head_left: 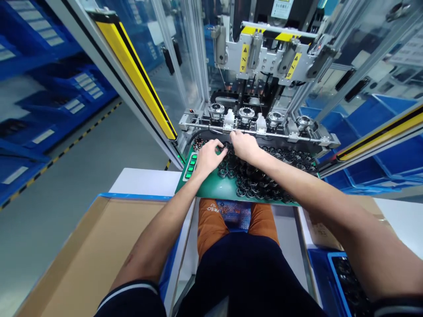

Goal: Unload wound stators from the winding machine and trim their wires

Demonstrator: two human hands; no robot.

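My left hand point(210, 156) is over the left part of the green work surface point(211, 190). Its thumb and fingers curve round a small black ring-shaped part point(226, 148). Close beside it, my right hand point(243, 145) reaches to the front rail of the machine, with its fingers pinched together. Whatever those fingertips hold is hidden. A heap of black and metal ring-shaped parts point(261, 182) covers the middle and right of the surface. Behind the rail, several round metal fixtures point(246, 114) stand in a row, with white blocks point(229, 119) between them.
Yellow light bars point(135, 75) flank the machine on its metal frame. A green-lit panel point(191, 166) lies at the surface's left. A cardboard-lined box point(89, 246) stands at lower left, and a blue bin of black parts point(350, 281) at lower right. Blue racks fill the far left.
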